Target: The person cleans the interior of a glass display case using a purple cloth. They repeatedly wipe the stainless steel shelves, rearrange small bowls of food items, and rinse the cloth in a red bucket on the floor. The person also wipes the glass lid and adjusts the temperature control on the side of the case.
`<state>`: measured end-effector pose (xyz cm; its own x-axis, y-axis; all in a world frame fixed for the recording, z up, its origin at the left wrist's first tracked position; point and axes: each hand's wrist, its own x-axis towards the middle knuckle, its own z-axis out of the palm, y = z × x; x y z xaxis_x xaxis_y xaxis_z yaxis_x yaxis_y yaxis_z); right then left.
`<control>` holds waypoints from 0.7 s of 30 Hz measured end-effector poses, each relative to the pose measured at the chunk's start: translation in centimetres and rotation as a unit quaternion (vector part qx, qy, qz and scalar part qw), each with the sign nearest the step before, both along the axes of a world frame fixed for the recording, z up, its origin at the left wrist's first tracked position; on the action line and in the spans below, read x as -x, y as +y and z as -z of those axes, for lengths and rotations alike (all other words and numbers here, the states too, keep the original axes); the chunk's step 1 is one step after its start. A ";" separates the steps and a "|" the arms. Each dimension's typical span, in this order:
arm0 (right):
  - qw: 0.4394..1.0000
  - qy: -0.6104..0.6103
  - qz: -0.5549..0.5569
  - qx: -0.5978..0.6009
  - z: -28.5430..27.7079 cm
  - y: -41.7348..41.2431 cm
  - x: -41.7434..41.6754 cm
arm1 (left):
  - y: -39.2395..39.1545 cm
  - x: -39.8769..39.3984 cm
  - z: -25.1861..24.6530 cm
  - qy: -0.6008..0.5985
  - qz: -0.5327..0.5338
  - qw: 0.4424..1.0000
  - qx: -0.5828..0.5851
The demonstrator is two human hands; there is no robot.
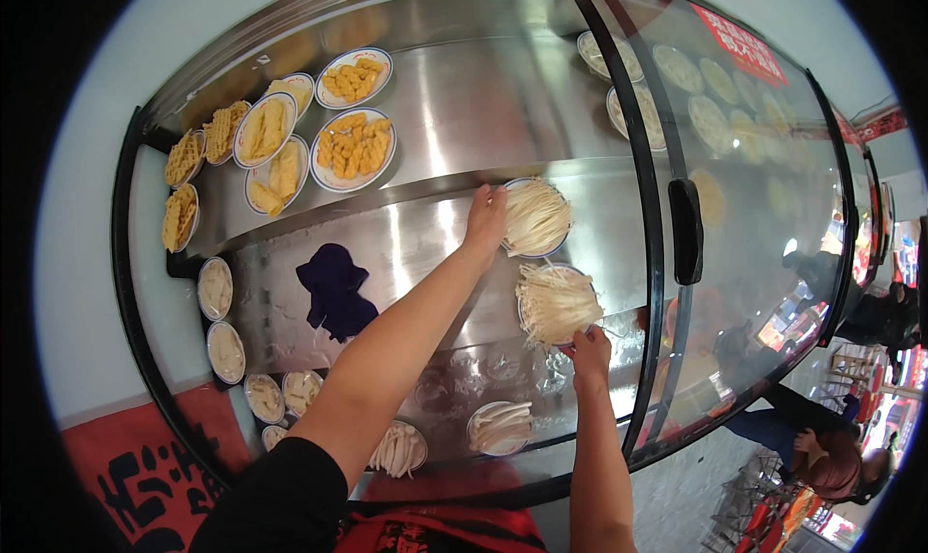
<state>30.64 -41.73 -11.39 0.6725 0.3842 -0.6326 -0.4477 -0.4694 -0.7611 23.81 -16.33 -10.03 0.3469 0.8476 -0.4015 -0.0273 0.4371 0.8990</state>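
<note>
In the head view, my left hand [487, 218] is at the left rim of a round plate of enoki mushrooms [538, 218], with its fingertips partly hidden. Nearer to me, a second plate of enoki mushrooms [557, 303] lies over the steel shelf, and the fingers of my right hand [591, 353] pinch its near rim. Pale stems spill past the edges of both plates. A crumpled dark blue cloth [335, 290] lies on the same shelf, left of my left forearm.
Plates of fried dough twists [355, 150] and rolled tofu skin [264, 129] stand on the back step. Along the front are plates of long white mushrooms [502, 426]. A glass sliding door with a black handle [685, 230] covers the right side. A seated person [826, 451] is beyond it.
</note>
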 end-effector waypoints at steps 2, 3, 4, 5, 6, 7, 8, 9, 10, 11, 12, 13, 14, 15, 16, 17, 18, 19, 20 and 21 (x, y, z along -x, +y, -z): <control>1.000 -0.008 0.001 -0.009 -0.1 1.2 -0.2 | 0.5 0.0 0.3 0.045 0.010 0.998 -0.031; 1.000 -0.008 -0.001 -0.010 -0.1 1.5 0.1 | 1.0 0.5 1.0 0.080 0.014 0.995 -0.056; 1.000 0.008 0.003 -0.022 -0.2 1.2 0.4 | 0.5 1.7 0.6 0.120 0.021 0.990 -0.072; 0.999 0.024 0.006 -0.034 -0.5 0.7 0.5 | 0.4 2.9 0.3 0.104 -0.005 0.993 -0.060; 1.000 0.027 0.002 -0.001 -1.3 0.3 1.1 | 0.3 5.5 0.0 0.086 0.006 0.995 -0.055; 1.000 0.010 -0.028 0.004 -0.9 -1.2 1.7 | 0.4 8.8 -0.3 0.067 0.016 0.996 -0.050; 0.992 -0.032 -0.110 0.060 0.3 -3.9 1.7 | -0.6 11.7 -1.3 0.063 0.055 0.993 -0.086; 0.972 -0.078 -0.191 0.111 1.8 -6.5 1.6 | -2.1 14.6 -2.4 0.055 0.095 0.986 -0.127; 0.908 -0.186 -0.320 0.196 3.1 -8.4 2.3 | -3.7 17.7 -2.8 0.139 0.156 0.970 -0.125; 0.863 -0.238 -0.405 0.187 2.3 -8.6 4.2 | -5.3 22.1 -2.8 0.231 0.209 0.943 -0.119; 0.865 -0.231 -0.414 0.166 2.9 -9.0 5.4 | -7.1 26.6 -0.2 0.251 0.265 0.921 -0.137; 0.868 -0.226 -0.414 0.155 4.0 -9.7 5.5 | -10.3 27.9 -0.4 0.294 0.266 0.904 -0.158; 0.853 -0.244 -0.440 0.139 3.9 -9.0 6.0 | -12.3 30.3 0.2 0.346 0.331 0.858 -0.183; 0.837 -0.258 -0.467 0.119 3.3 -7.5 7.0 | -13.8 32.9 1.0 0.399 0.392 0.803 -0.205; 0.821 -0.273 -0.490 0.101 3.0 -6.3 8.0 | -15.0 34.6 1.5 0.403 0.404 0.800 -0.184; 0.788 -0.280 -0.543 0.075 3.5 -5.7 8.7 | -15.9 35.7 2.0 0.402 0.417 0.798 -0.166; 0.751 -0.289 -0.591 0.050 4.3 -5.1 8.9 | -16.7 36.3 2.4 0.414 0.435 0.784 -0.156; 0.709 -0.301 -0.638 0.026 4.9 -4.3 9.0 | -17.3 36.6 3.0 0.424 0.449 0.772 -0.149; 0.651 -0.285 -0.699 0.081 5.3 -3.9 9.7 | -17.8 36.8 3.5 0.433 0.465 0.759 -0.143; 0.586 -0.269 -0.753 0.134 5.6 -3.1 10.5 | -18.3 37.7 4.5 0.430 0.484 0.751 -0.133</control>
<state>20.17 -44.84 -16.95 -0.1712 0.7338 -0.6574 0.8976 -0.1590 -0.4112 -13.89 -34.64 -14.50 0.5616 0.4563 -0.6902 0.8273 -0.3197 0.4619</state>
